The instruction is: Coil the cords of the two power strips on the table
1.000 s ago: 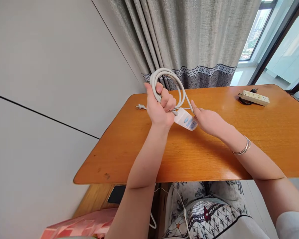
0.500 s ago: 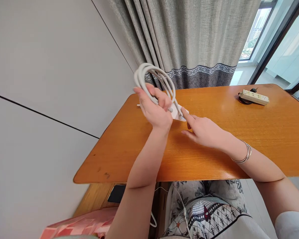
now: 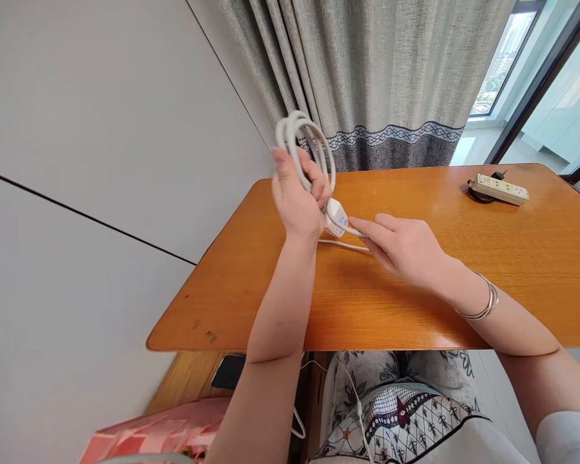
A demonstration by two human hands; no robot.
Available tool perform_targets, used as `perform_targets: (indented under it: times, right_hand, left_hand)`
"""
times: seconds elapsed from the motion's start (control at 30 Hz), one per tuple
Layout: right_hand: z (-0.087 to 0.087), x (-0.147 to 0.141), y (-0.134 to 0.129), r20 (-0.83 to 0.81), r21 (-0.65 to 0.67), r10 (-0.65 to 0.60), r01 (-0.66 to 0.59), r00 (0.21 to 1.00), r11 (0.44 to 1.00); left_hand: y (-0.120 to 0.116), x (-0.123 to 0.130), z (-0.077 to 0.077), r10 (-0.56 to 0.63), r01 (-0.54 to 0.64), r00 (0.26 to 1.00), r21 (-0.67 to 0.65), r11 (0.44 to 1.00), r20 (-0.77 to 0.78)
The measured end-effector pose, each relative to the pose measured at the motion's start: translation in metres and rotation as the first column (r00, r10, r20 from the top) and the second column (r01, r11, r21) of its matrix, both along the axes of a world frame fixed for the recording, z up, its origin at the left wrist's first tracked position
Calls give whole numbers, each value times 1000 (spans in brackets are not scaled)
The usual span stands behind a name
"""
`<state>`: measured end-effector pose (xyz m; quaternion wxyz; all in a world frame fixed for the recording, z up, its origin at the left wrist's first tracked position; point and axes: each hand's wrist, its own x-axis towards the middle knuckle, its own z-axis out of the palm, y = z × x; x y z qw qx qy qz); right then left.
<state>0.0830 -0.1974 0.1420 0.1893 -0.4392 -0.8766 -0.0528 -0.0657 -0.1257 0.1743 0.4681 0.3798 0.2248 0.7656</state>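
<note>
Bright daylight fills the window (image 3: 505, 64) beyond my table (image 3: 251, 277), my right hand (image 3: 403, 250) softly shades its top, and the cable (image 3: 291, 138) above blurs slightly.

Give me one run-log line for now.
left hand: gripping coiled white cable | right hand: touching cable strand | white power strip: between hands | cream power strip: on table

Between my left hand (image 3: 297, 190) and my right hand (image 3: 403, 250), the white cord (image 3: 291, 129) and socket block (image 3: 337, 218) block straight passage. Right of my right hand, bare table (image 3: 464, 232) leaves room, up to the beige power strip (image 3: 501, 189); the curtain (image 3: 391, 77) hangs beyond both.
</note>
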Motion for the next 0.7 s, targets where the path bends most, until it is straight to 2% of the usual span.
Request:
perform_targets:
  times: [0.1, 0.2, 0.27, 0.4, 0.57, 0.63, 0.7]
  right_hand:
    - [3, 8, -2, -136, 134, 93, -74, 986, 988]
    - [11, 18, -2, -229, 153, 109, -75, 967, 985]
    - [18, 25, -2, -263, 138, 75, -40, 962, 990]
    - [30, 42, 2, -367, 130, -9, 61, 930, 990]
    - [32, 55, 14, -480, 73, -25, 68, 877, 995]
    - [31, 58, 19, -496, 41, -15, 41, 868, 998]
    - [31, 59, 23, -550, -32, 41, -69, 834, 997]
  left_hand:
    - [-2, 9, -11, -145, 143, 980, -24, 989, -139]
    - [-8, 17, -19, -280, 279, 917, -46, 959, -284]
    - [-13, 20, -21, -383, 362, 862, -125, 924, -332]
    - [-22, 19, -21, -564, 472, 733, -314, 824, -380]
    - [-25, 11, -17, -740, 613, 536, -416, 672, -406]
    - [-25, 9, -14, -790, 647, 497, -453, 613, -359]
    - [-24, 7, -12, -820, 665, 489, -482, 570, -296]
